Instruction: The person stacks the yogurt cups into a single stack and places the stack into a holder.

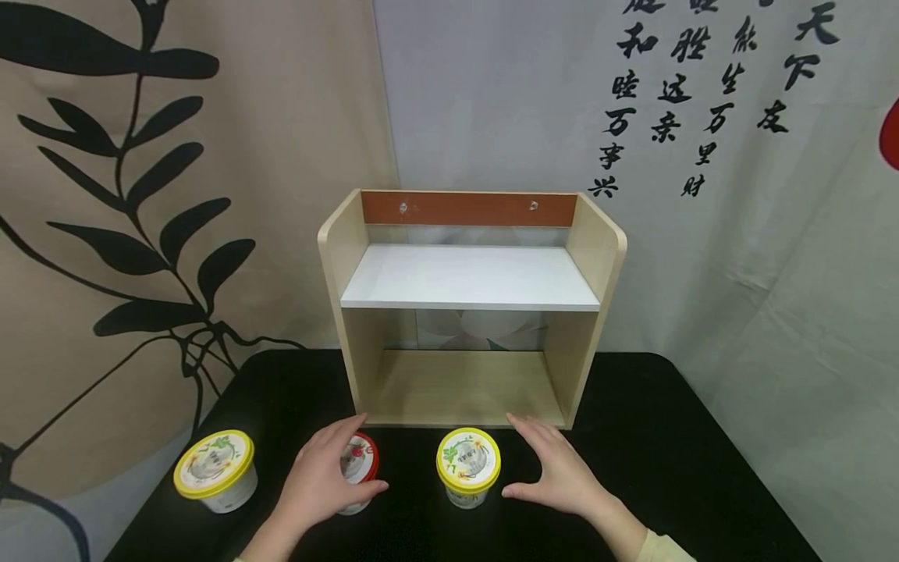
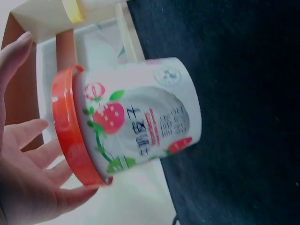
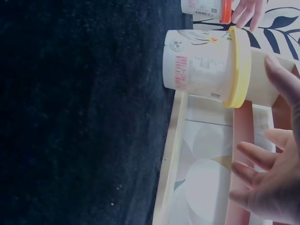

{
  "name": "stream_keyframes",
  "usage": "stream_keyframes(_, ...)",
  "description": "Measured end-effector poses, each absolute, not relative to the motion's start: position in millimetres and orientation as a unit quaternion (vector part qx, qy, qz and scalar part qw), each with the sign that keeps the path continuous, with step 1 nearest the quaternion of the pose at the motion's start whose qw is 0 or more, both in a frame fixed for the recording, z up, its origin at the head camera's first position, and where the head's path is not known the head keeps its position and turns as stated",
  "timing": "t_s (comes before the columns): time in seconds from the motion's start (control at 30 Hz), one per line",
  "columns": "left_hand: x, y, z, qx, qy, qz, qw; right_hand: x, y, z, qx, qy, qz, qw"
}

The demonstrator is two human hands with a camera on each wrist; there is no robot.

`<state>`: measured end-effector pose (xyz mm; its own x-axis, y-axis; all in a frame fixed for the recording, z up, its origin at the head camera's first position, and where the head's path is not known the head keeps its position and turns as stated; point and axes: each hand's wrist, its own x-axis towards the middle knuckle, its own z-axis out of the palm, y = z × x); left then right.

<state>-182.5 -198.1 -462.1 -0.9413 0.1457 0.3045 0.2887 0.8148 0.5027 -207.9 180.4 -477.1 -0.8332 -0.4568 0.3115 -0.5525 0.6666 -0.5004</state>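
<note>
My left hand (image 1: 325,474) is spread beside a red-lidded tub (image 1: 359,459), thumb and fingers apart around its near side. The left wrist view shows strawberries printed on this white tub (image 2: 140,112), with the fingers close to its red lid; whether they touch it I cannot tell. To the right stands a yellow-lidded tub (image 1: 468,467), upright on the table. Just right of it my right hand (image 1: 558,476) is spread, its thumb pointing at the tub. A gap shows between that hand and the yellow lid (image 3: 240,68) in the right wrist view.
Another yellow-lidded tub (image 1: 216,470) stands at the table's left edge. Behind the hands is a two-level wooden shelf (image 1: 463,382) with a white upper board (image 1: 470,277). The black table (image 1: 674,468) carries everything, and printed cloth (image 1: 492,94) hangs behind.
</note>
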Motion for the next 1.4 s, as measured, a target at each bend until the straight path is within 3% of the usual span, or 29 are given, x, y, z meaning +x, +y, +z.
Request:
stream_keyframes(0.23, -182, -214, -467, -0.109, -0.926, -0.352, 0.086, -209, 176, -486, 0.273, -0.899, 0.339, 0.044)
stream_keyframes(0.63, -184, -243, -483, -0.123, -0.889, -0.436, 0.067, -214, 171, -503, 0.280, -0.868, 0.410, -0.015)
stream_keyframes(0.93, -187, -258, -489, -0.109, -0.849, -0.518, -0.011, -221, 169, -516, 0.278, -0.852, 0.440, -0.061)
stream_keyframes(1.4, -193, -272, -506, -0.125, -0.822, -0.550, -0.079, -227, 166, -522, 0.279, -0.820, 0.486, -0.114)
